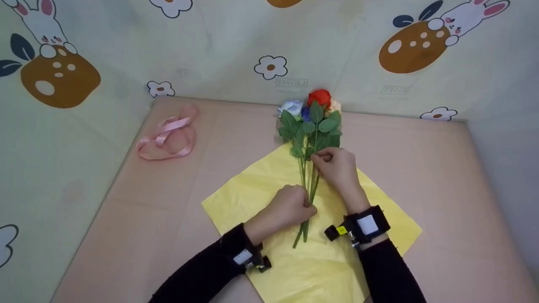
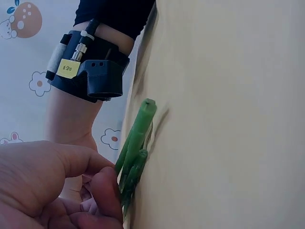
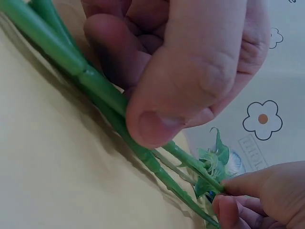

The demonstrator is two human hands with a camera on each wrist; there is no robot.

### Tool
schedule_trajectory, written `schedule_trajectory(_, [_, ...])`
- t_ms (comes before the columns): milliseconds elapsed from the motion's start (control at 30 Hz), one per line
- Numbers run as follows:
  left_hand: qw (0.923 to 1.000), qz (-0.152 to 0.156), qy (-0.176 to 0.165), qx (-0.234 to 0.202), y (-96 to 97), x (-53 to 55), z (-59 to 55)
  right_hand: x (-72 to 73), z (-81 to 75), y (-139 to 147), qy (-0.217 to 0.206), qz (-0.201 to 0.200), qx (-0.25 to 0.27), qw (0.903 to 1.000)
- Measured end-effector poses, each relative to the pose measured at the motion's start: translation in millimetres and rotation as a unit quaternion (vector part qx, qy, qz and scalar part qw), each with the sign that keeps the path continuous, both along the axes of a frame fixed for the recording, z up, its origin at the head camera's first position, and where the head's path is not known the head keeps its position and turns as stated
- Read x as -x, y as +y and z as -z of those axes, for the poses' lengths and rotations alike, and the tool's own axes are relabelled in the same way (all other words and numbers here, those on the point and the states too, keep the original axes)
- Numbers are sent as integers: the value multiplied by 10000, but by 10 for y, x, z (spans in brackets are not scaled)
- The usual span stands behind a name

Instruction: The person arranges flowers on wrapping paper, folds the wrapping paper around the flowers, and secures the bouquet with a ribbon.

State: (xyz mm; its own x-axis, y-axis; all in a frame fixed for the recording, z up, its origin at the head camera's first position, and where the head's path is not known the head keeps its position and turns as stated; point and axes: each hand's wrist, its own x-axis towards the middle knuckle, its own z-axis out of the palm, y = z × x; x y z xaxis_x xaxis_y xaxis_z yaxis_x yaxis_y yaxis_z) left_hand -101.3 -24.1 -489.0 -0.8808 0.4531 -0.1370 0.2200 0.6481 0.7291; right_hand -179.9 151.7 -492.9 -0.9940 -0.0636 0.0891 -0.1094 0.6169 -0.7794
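A bunch of artificial roses [image 1: 320,98], with red, pale blue, dark blue and peach heads, lies over yellow wrapping paper [image 1: 248,189]. Low on the green stems, my left hand [image 1: 290,204] grips them together; their cut ends [image 2: 143,119] stick out past the fingers in the left wrist view. Higher up, just under the leaves [image 1: 326,126], my right hand [image 1: 339,168] pinches a stem between thumb and fingers. The right wrist view shows the left hand [image 3: 190,67] large across the stems and the right hand [image 3: 267,195] farther off, beside the leaves.
A loosely looped pink ribbon [image 1: 168,136] lies at the back left of the pinkish table [image 1: 168,219]. Behind the table hangs a pale cloth [image 1: 227,54] printed with rabbits and flowers. Black camera bands [image 1: 370,225] sit on both wrists.
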Motion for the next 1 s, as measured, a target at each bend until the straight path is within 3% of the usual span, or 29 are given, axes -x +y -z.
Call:
schedule_trajectory(200, [9999,-90,-19,117,-11,1,2,-1,-25,-13,-71,-52,-43,10000])
schedule_trajectory(500, [9996,-39,180,215,-25,8,-25,-8,-64,14,224,19,-325,9992])
schedule_trajectory(733, [9992,-130,378,-72,-84,42,-68,-58,-181,106,494,-127,-364,9980])
schedule_trajectory(900, [9943,-228,1019,-215,-191,103,-90,-135,-290,278,863,-796,-873,9892])
schedule_trajectory(1000, [9867,35,1623,-105,-310,131,-107,-234,-304,441,1139,-1336,-1326,9755])
